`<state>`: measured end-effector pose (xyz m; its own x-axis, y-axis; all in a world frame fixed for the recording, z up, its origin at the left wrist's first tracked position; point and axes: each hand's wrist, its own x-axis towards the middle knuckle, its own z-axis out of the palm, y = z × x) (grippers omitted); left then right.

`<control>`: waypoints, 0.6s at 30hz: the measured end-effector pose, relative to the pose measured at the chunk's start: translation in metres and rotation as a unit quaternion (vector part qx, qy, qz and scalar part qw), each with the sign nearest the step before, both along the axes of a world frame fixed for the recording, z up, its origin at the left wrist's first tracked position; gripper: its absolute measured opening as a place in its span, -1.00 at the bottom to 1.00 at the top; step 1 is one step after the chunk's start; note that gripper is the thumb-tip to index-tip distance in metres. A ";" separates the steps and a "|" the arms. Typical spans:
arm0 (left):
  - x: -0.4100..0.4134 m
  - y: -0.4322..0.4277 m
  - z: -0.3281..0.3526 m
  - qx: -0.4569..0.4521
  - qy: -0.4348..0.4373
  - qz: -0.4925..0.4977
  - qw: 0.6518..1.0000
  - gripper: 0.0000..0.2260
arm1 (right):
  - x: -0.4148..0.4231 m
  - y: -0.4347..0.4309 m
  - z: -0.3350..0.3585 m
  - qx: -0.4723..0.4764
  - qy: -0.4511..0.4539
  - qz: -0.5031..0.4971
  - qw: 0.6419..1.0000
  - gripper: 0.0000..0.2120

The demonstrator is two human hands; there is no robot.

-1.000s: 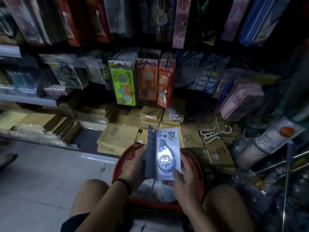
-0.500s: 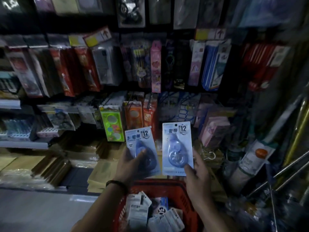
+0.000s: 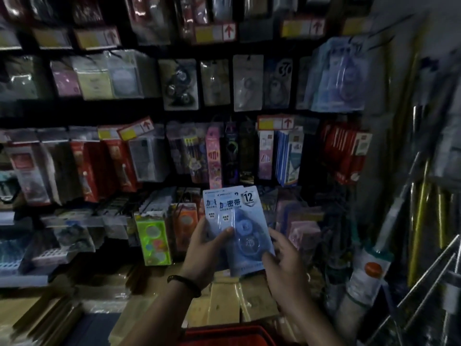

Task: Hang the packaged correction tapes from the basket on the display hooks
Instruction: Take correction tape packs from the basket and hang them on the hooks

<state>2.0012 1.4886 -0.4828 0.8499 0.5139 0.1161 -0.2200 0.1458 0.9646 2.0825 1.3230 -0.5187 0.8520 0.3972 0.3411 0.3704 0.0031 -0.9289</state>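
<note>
Two packaged correction tapes (image 3: 239,231) are being held upright and overlapped in front of the display wall, the front pack partly covering the rear one. The left hand (image 3: 207,248) is being closed on their left edge, its thumb (image 3: 225,232) being pressed on the front blister. The right hand (image 3: 284,263) is being kept at the lower right corner, its fingers touching the front pack's edge. The red basket (image 3: 224,333) is being glimpsed below the forearms, well apart from the packs.
</note>
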 end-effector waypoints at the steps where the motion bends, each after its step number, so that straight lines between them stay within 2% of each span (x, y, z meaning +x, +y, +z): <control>1: 0.005 0.001 0.008 0.006 -0.010 0.001 1.000 -0.61 | 0.004 -0.003 0.010 -0.023 -0.038 -0.017 0.999 -0.48; 4: 0.023 0.005 0.033 0.029 -0.031 0.004 0.999 -0.58 | 0.017 -0.014 0.045 -0.094 -0.229 -0.086 0.965 -0.32; 7: 0.043 0.001 0.064 0.062 -0.055 -0.002 0.997 -0.59 | 0.031 -0.019 0.087 -0.163 -0.340 -0.060 0.924 -0.23; 11: 0.071 -0.013 0.103 0.103 -0.085 0.010 0.991 -0.59 | 0.053 -0.020 0.120 -0.164 -0.371 -0.080 0.910 -0.18; 15: 0.095 -0.034 0.141 0.094 -0.119 0.003 0.988 -0.62 | 0.076 -0.027 0.148 -0.142 -0.385 -0.115 0.905 -0.20; 18: 0.116 -0.043 0.166 0.081 -0.132 0.003 0.988 -0.72 | 0.104 -0.036 0.173 -0.150 -0.387 -0.131 0.900 -0.20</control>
